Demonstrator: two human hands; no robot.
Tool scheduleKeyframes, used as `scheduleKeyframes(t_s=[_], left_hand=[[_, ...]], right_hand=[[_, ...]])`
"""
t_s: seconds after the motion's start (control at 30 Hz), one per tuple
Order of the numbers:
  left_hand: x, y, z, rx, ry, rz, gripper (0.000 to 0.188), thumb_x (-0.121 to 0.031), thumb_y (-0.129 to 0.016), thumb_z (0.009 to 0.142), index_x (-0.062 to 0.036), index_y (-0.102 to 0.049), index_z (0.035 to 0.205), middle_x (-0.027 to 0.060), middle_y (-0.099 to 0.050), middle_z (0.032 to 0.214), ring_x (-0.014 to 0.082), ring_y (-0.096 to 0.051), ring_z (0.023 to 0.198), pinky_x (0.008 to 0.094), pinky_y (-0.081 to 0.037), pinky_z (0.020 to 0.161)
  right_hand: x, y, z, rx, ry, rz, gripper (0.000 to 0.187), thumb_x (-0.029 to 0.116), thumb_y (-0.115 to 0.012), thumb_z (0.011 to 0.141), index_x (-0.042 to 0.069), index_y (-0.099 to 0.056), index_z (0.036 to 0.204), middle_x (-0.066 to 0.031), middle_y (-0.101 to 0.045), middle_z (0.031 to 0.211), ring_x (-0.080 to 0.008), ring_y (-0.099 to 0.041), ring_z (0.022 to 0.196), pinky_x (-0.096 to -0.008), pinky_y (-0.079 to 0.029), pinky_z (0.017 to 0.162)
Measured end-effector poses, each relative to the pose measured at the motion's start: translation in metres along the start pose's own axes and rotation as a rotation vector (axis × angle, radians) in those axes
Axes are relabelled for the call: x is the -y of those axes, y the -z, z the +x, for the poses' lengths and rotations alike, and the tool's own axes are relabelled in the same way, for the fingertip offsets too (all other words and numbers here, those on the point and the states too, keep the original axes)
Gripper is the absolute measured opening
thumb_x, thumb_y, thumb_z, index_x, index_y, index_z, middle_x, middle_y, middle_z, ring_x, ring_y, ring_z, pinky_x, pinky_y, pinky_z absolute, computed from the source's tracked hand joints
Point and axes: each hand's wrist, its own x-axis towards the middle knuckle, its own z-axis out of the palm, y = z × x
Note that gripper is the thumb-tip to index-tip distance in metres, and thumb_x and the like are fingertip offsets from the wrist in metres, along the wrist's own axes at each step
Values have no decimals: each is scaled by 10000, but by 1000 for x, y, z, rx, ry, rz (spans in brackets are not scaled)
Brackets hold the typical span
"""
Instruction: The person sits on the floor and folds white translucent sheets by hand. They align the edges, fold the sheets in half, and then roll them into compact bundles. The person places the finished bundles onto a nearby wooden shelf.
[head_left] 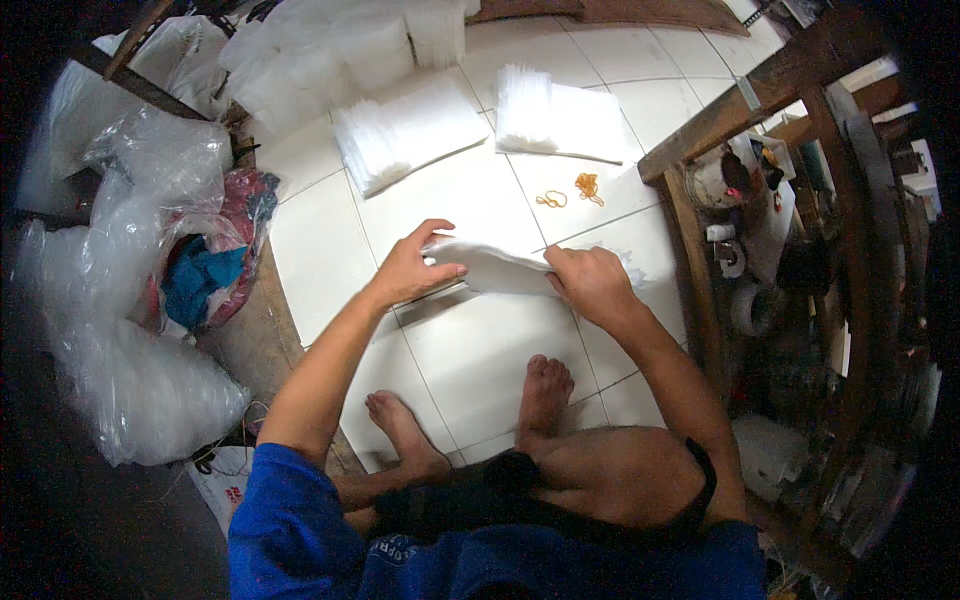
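Observation:
A stack of thin white plastic sheets or bags [500,272] hangs bowed between my two hands, above the tiled floor. At its left end, my left hand [415,267] grips it with the thumb below and the fingers curled over the top. My right hand [592,285] pinches the other end between thumb and bent fingers. Beyond them lie two flat white stacks, one at left [410,135] and one at right [560,115], each with a ruffled left end. Orange rubber bands [588,188] lie in a small heap, with a few looser ones [551,200] beside it.
Clear plastic bundles [150,370] and a sack holding blue cloth [205,275] fill the left side. More white stacks [340,55] stand at the back. A wooden frame [690,270] with cluttered shelves borders the right. My bare feet [547,390] rest on the tiles.

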Motion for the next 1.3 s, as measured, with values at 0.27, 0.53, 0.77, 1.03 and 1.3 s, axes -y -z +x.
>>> scheduleKeyframes(t_s=[0.27,0.53,0.77,1.03,1.3], left_hand=[[42,-63,-4,-102,-14,-157,423,-213,-778,834,-22,-624,1178,81,-708,989,147,-648,941,297,-508,850],[41,-86,0,15,46,-182,251,-188,-695,887,-7,-664,1058,5,-637,772,114,-539,717,269,-461,700],[25,-76,7,162,-236,-139,323,-120,-724,841,-4,-640,1130,85,-669,967,206,-623,838,301,-500,806],[3,-63,11,188,-389,72,546,11,-671,806,-45,-555,1337,152,-633,1274,258,-605,1181,333,-449,1033],[35,-86,9,-12,-223,-87,617,-173,-827,766,-43,-558,1307,187,-605,1296,292,-583,1222,360,-443,1063]], right_hand=[[5,14,0,-60,-29,82,265,181,-696,817,77,-531,995,-137,-648,733,-334,-655,697,-460,-501,665],[1,22,-20,-123,30,47,334,163,-790,766,77,-535,963,-108,-623,682,-332,-628,644,-434,-487,621],[-8,16,-28,-266,74,86,266,175,-790,757,75,-558,840,-103,-604,643,-312,-616,595,-412,-475,581],[2,65,-21,-240,76,1,270,177,-792,740,80,-586,886,-104,-626,685,-299,-627,605,-402,-483,596],[-3,14,-30,-166,-12,20,773,191,-826,683,2,-504,1359,-137,-650,792,-298,-642,656,-397,-512,610]])
